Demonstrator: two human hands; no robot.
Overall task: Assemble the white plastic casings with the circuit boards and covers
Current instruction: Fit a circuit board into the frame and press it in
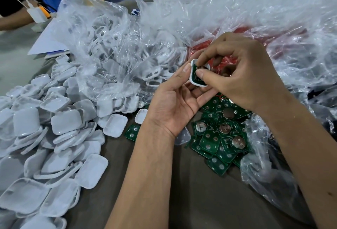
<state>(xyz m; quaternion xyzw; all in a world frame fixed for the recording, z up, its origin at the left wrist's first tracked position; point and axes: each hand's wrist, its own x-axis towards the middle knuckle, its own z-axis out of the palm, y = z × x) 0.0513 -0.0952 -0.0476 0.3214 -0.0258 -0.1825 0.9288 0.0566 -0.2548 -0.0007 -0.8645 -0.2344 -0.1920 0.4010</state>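
Right now your right-hand fingers are curled and pressed down on a green circuit board that sits inside a white casing; thumb and forefinger tips pinch at the board's face. Your left hand cradles that casing from below and beside, thumb up along its left edge, the other fingers curled under it. The right hand arches over the top.

By the look of it, you are seating the board into the casing, with no cover on it yet. The next move would call for pressing the board flat until it sits level within the rim, then taking a cover from the heap. Whether the board is fully home I cannot tell, since your fingertips hide most of it.

Just below the casing lies the pile of loose circuit boards, some showing round coin-cell holders. Well to the left of the casing, white covers are heaped across the surface. Behind and left of the casing a clear plastic bag holds more white ring-shaped parts; to the right, crumpled plastic sheeting over something red crowds close to your right hand and could snag a reach.
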